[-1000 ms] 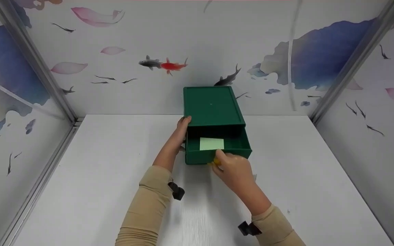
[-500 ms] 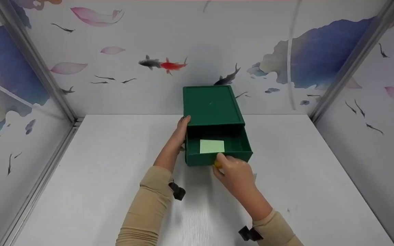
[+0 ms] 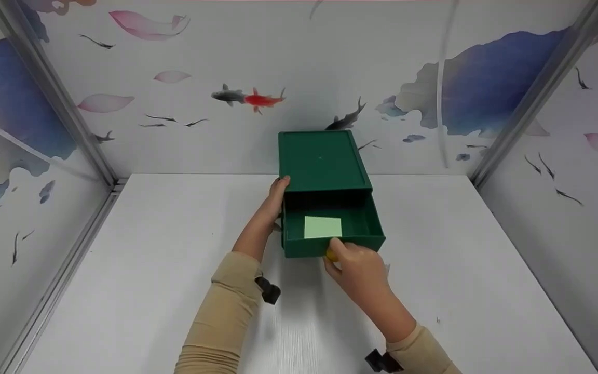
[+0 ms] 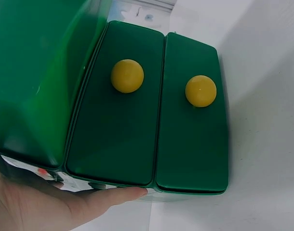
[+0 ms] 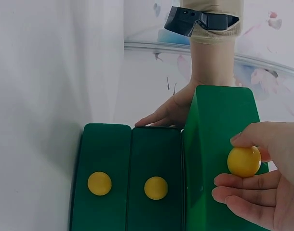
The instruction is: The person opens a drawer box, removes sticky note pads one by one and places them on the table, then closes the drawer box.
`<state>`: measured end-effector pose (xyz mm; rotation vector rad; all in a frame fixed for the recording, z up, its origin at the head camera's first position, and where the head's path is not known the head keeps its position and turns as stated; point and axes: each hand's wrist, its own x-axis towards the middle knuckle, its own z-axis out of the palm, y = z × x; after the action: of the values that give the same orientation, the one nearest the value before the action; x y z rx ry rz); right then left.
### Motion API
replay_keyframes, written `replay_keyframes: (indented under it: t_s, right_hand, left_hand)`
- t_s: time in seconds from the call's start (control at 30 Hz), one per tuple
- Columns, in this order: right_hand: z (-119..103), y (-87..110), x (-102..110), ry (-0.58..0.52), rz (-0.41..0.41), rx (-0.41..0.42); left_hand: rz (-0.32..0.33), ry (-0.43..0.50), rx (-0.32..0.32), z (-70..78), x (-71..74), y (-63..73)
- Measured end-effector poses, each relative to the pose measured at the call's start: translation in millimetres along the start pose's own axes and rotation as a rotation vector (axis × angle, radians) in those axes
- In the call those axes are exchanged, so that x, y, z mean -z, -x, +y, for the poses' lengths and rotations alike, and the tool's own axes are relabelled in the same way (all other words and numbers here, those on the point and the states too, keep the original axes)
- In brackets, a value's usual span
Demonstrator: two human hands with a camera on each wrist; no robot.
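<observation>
A green drawer cabinet (image 3: 325, 161) stands against the back wall. Its top drawer (image 3: 299, 249) is pulled out toward me, and a pale green paper square (image 3: 323, 227) lies inside. My right hand (image 3: 358, 270) pinches that drawer's round yellow knob (image 5: 244, 162) between thumb and fingers. My left hand (image 3: 272, 203) rests along the cabinet's left side, fingers fairly straight and thumb at the upper front edge. In the left wrist view, the middle drawer (image 4: 111, 130) and bottom drawer (image 4: 193, 144) are closed, each with a yellow knob.
The cabinet sits on a white table (image 3: 148, 259). Behind it rises a back wall (image 3: 200, 145) printed with fish and petals, and printed side walls flank the table. Metal posts (image 3: 60, 104) mark the corners. A black camera (image 3: 268, 290) is strapped to the left wrist.
The top drawer has slid further out toward me, carrying the paper along. My right hand has moved back with the knob. The left hand stays on the cabinet's side.
</observation>
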<state>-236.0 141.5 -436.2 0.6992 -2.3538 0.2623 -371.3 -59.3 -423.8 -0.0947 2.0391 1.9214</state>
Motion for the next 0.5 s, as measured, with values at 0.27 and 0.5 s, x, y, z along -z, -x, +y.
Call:
replay_keyframes:
  t_s: [0.27, 0.5]
  right_hand:
    - [-2.2, 4.9, 3.0, -0.022, 0.000, 0.006]
    - [-4.0, 10.0, 7.5, -0.018, -0.020, 0.009]
  left_hand:
    - [-0.008, 0.020, 0.024, 0.7, 2.9, 1.9]
    - [-0.009, 0.022, 0.020, 0.5, 2.7, 2.1]
